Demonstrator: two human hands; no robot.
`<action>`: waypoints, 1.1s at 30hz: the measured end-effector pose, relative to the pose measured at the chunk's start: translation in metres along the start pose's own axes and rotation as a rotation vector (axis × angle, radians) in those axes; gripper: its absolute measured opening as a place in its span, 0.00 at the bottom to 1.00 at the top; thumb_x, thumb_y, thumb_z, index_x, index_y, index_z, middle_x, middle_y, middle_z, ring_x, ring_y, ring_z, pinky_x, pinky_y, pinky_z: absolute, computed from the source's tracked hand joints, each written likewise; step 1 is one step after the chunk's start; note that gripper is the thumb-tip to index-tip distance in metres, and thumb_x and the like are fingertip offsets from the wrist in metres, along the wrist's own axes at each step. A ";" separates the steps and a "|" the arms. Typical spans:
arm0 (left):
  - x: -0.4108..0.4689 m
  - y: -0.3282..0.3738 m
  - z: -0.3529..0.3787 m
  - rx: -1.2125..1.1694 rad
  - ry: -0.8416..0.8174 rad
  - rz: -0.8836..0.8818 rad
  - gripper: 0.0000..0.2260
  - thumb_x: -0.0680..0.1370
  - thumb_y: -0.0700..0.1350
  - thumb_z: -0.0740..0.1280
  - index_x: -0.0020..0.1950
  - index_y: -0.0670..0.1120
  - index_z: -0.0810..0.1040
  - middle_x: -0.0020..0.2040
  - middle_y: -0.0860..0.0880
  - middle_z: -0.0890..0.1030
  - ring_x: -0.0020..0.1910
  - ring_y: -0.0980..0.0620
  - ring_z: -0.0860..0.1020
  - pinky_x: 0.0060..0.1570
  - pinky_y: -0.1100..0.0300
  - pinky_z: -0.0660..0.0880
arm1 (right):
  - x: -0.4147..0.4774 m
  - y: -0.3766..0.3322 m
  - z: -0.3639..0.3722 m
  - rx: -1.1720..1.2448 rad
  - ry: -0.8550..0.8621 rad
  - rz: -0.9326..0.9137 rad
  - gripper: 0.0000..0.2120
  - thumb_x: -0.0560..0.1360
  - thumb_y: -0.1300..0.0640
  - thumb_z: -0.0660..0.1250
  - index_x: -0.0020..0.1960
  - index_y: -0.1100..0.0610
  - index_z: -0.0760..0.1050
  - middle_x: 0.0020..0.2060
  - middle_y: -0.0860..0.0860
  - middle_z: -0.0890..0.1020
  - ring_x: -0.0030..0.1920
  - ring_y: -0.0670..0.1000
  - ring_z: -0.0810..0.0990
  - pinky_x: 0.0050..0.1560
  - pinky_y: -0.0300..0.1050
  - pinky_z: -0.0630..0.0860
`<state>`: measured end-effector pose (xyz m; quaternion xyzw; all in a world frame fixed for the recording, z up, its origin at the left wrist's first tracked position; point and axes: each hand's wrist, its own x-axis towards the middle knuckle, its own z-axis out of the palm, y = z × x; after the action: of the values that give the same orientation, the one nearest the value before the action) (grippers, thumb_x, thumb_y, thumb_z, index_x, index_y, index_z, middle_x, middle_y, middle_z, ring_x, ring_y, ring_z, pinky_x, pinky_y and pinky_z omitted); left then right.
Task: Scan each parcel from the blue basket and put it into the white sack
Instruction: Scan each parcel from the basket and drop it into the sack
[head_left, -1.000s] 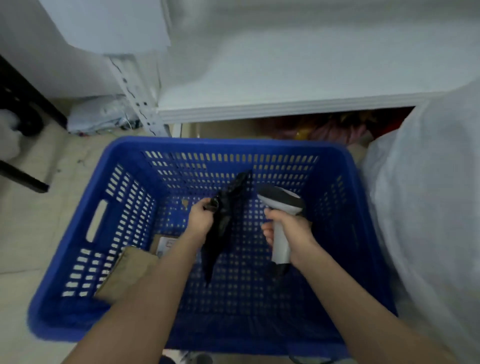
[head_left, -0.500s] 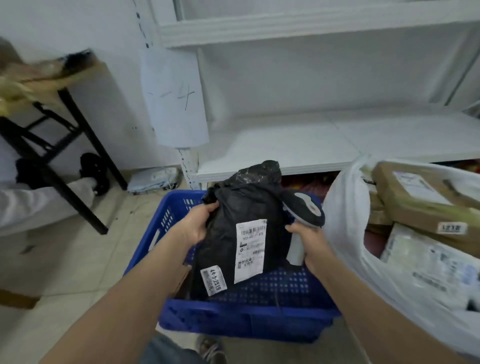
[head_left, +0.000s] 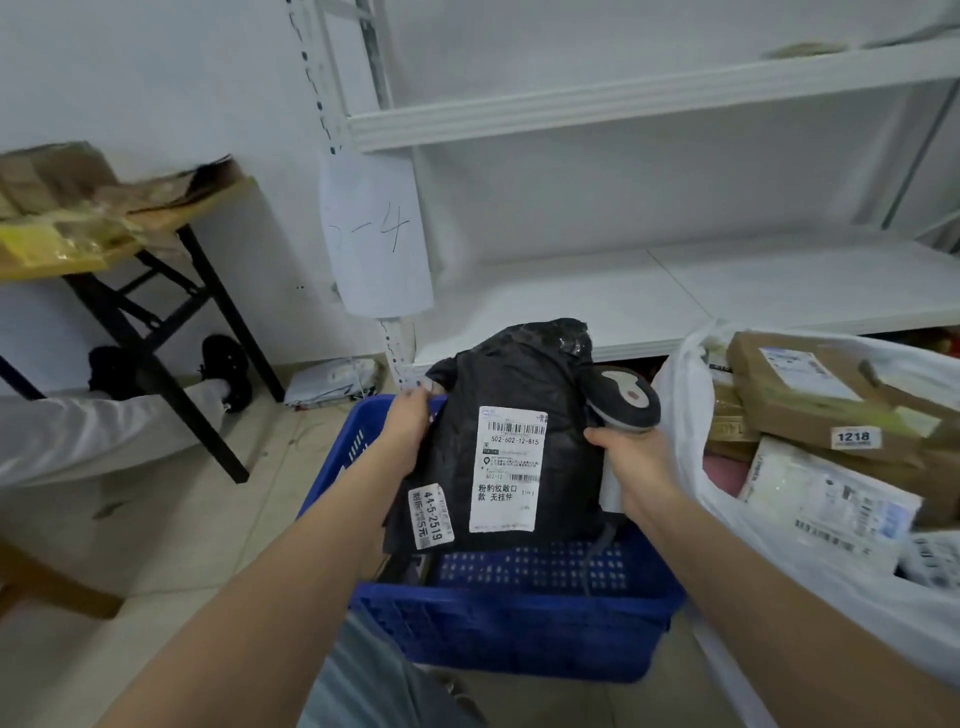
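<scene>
My left hand (head_left: 410, 434) grips the left edge of a black plastic parcel (head_left: 519, 384) and holds it upright above the blue basket (head_left: 519, 634). Two white labels on the parcel face me. My right hand (head_left: 636, 465) holds a grey handheld scanner (head_left: 626, 397) by its handle at the parcel's right edge, the scanner head level with the parcel's upper part. The white sack (head_left: 685, 415) stands open to the right of the basket, holding several boxes and bagged parcels.
White metal shelving (head_left: 675, 291) runs behind the basket. A folding table (head_left: 156, 218) piled with cardboard stands at the left, with another person's leg (head_left: 104, 431) and shoes under it. A flat parcel (head_left: 332, 379) lies on the floor by the shelf post.
I lifted the black parcel out of the basket and turned its labels towards me. My view rose from the basket to the shelves, and the scanner came up beside the parcel.
</scene>
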<state>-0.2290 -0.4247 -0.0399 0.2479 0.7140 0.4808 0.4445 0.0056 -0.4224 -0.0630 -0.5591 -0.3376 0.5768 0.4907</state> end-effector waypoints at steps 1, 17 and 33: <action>-0.006 -0.003 -0.001 -0.008 -0.042 -0.029 0.14 0.81 0.52 0.57 0.52 0.44 0.77 0.48 0.43 0.80 0.45 0.45 0.77 0.46 0.55 0.73 | -0.001 -0.003 -0.002 0.008 0.018 -0.010 0.14 0.73 0.67 0.70 0.58 0.61 0.77 0.49 0.53 0.80 0.45 0.50 0.78 0.49 0.44 0.73; -0.037 -0.022 0.025 0.227 -0.180 0.155 0.08 0.76 0.42 0.70 0.54 0.40 0.82 0.46 0.45 0.85 0.45 0.47 0.83 0.46 0.55 0.79 | -0.012 -0.020 -0.021 -0.033 0.158 -0.092 0.08 0.71 0.67 0.71 0.42 0.56 0.75 0.42 0.54 0.80 0.45 0.54 0.77 0.55 0.50 0.76; -0.023 -0.045 0.037 0.002 -0.005 0.063 0.09 0.78 0.39 0.67 0.58 0.39 0.80 0.53 0.42 0.83 0.53 0.43 0.80 0.58 0.47 0.77 | -0.071 0.025 -0.021 -0.276 -0.090 0.017 0.07 0.71 0.62 0.72 0.36 0.62 0.80 0.24 0.52 0.81 0.25 0.48 0.77 0.34 0.44 0.76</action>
<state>-0.1822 -0.4436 -0.0767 0.2721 0.7052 0.4932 0.4306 0.0138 -0.5001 -0.0673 -0.5976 -0.4304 0.5537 0.3886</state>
